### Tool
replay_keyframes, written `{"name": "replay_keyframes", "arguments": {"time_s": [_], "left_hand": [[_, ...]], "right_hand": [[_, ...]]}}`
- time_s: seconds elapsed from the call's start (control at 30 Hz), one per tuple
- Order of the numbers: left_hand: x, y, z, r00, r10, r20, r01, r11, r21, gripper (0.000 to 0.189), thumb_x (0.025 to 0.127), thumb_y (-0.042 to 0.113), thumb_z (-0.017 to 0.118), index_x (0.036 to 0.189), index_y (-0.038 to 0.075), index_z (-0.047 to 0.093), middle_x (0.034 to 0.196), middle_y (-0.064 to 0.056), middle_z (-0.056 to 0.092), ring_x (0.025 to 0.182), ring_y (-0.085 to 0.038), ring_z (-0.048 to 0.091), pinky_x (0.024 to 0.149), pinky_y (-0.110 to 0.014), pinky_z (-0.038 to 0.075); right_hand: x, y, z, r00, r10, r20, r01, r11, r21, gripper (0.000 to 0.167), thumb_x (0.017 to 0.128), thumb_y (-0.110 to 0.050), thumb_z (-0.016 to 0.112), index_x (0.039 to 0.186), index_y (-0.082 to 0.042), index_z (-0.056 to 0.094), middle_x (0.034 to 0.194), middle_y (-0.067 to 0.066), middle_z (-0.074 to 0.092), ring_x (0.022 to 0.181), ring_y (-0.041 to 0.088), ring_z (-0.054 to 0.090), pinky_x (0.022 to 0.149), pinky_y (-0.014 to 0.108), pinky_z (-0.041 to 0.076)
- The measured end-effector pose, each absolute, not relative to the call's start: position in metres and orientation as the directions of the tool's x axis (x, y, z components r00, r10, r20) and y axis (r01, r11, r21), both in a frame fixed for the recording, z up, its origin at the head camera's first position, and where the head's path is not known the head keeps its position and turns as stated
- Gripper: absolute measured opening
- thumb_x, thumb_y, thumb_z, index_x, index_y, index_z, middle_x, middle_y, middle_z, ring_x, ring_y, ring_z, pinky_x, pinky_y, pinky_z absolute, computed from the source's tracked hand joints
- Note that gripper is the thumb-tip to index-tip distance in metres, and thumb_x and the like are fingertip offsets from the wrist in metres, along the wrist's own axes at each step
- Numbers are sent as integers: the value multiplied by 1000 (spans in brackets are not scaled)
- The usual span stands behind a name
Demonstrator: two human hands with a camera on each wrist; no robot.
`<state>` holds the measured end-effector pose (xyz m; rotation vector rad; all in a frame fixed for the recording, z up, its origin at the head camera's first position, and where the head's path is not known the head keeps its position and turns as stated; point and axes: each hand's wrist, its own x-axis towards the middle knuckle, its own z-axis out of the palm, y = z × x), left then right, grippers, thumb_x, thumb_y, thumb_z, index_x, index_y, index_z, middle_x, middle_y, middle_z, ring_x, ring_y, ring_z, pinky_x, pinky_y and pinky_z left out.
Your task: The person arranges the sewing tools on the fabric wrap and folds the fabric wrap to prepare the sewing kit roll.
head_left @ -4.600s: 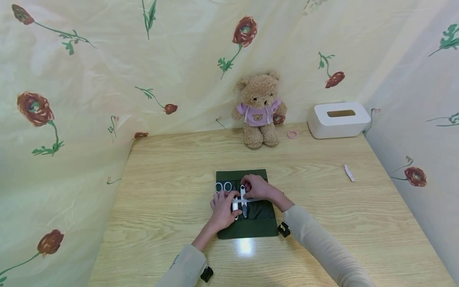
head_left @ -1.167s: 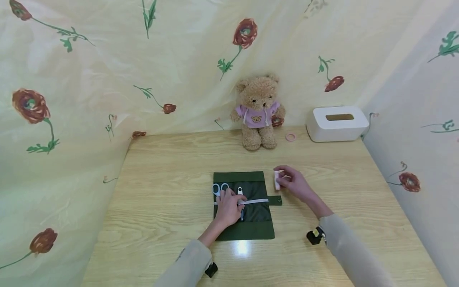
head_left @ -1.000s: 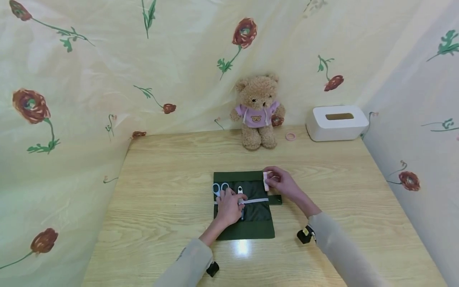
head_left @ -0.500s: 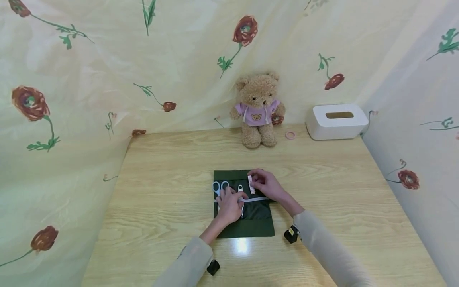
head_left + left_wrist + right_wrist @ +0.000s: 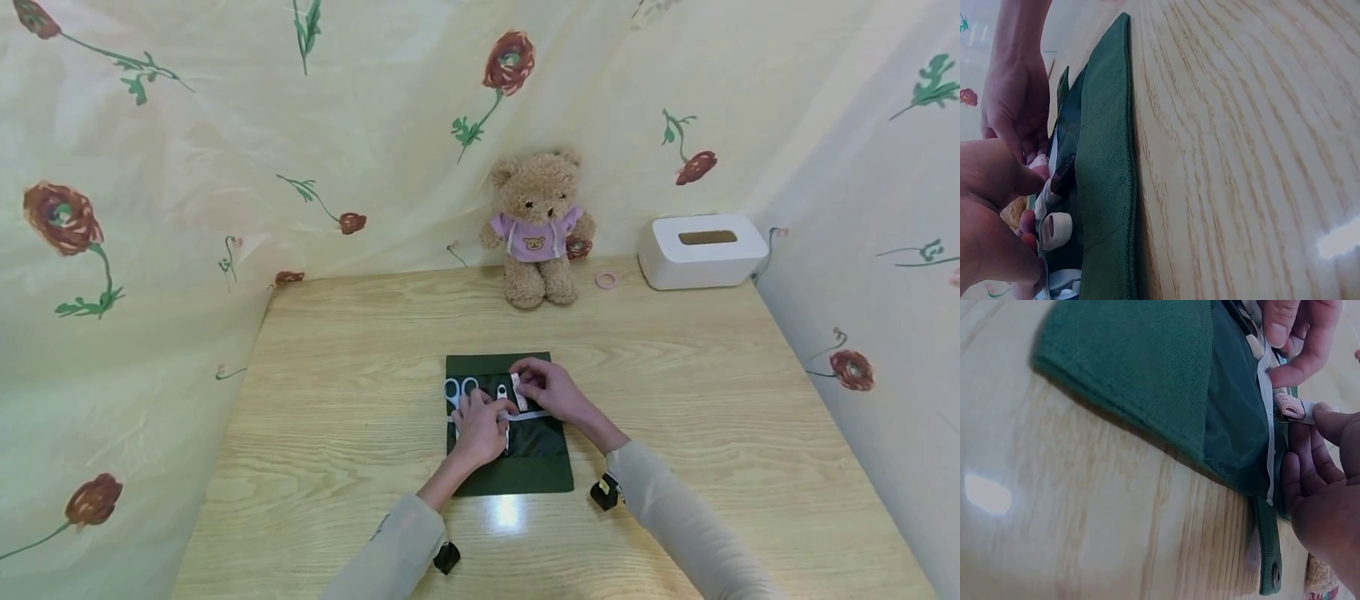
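Note:
A dark green fabric sewing pouch (image 5: 517,477) lies unrolled on the table, with a white elastic band (image 5: 1266,394) across its inside. My left hand (image 5: 478,429) rests over the left half, thumb and finger pinching the band. My right hand (image 5: 553,388) pinches a folded pinkish-white tape measure (image 5: 1291,406) between thumb and fingers, its lower end close to the band. Blue-handled scissors (image 5: 452,398) sit at the pouch's left side, partly covered by my left hand. A white-handled tool with a hole in its end (image 5: 502,389) sits under the band beside my left fingers.
Behind the pouch a teddy bear (image 5: 536,237) in a purple top stands against the floral cloth. A pink ring (image 5: 606,281) and a white tissue box (image 5: 701,267) are to its right. A snap strap (image 5: 1267,550) sticks out from the pouch's right edge.
The right hand let go of the white tool, took up the tape measure from the right and brought it leftward over the pouch. The left hand has stayed at the band lately.

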<state>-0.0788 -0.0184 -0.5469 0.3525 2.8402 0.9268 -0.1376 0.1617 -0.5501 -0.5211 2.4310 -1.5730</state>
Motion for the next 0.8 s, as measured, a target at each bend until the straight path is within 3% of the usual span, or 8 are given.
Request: {"name": "replay_keyframes", "arguments": {"time_s": [0.33,0.8], "left_hand": [[-80,-19,-550,-961,273,-39,198,783,590,25,89,4,66,104,22,73,99,-7,40,95,-31,36,77,-46,28],[-78,-18,-550,-964,267,-15,205,773,600,22,86,4,67,98,22,71,100,-7,41,95,-32,36,79,-48,28]], "right_hand": [[-136,163,-549,-889,-445,108,-307,403,-862,20,92,7,65,111,1,64,88,7,64,73,17,59,65,31,48],[-134,163,-550,-892,-434,123,-317,408,-856,18,91,7,67,108,2,65,87,6,64,73,17,60,65,31,49]]}}
